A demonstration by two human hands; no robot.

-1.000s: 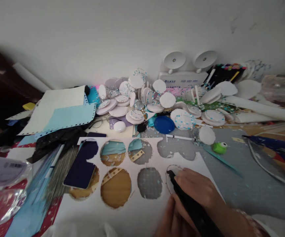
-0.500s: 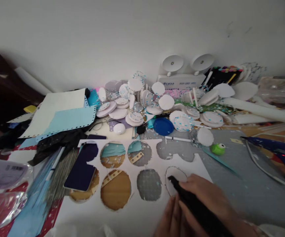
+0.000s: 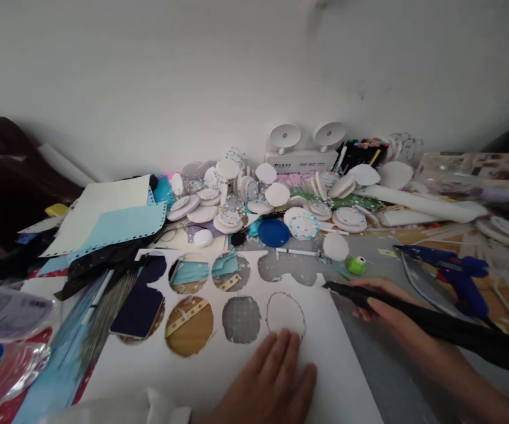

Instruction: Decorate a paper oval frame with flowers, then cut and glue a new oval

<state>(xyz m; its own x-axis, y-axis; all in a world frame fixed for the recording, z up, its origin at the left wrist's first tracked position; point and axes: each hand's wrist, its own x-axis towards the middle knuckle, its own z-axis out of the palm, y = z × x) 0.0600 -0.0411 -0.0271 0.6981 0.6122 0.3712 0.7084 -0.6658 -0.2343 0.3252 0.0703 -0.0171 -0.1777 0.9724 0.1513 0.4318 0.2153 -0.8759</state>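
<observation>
A white sheet (image 3: pixel 130 377) with several round holes lies before me. My left hand (image 3: pixel 269 380) rests flat on it, fingers stretched out, the fingertips at the lower edge of a rough circle outline (image 3: pixel 286 312). To the right, my right hand (image 3: pixel 393 312) is closed around a long black pen-shaped tool (image 3: pixel 431 318). The tool's tip points left, near the sheet's upper right edge; whether it touches is hard to tell. I cannot make out the tool's exact kind. A dark phone (image 3: pixel 137 306) shows through the left holes.
White discs (image 3: pixel 276 194), some with blue dots, are heaped at the back. A blue glue gun (image 3: pixel 452 268) lies at the right. A small green object (image 3: pixel 357 265), a blue round lid (image 3: pixel 273 233) and a white pen (image 3: pixel 298 252) lie beyond the sheet. Clear plastic packages (image 3: pixel 11 341) lie left.
My right hand has drawn the black tool away from the circle outline, to the right. My left hand now lies flat below the outline. The view has shifted, moving the desk items leftward.
</observation>
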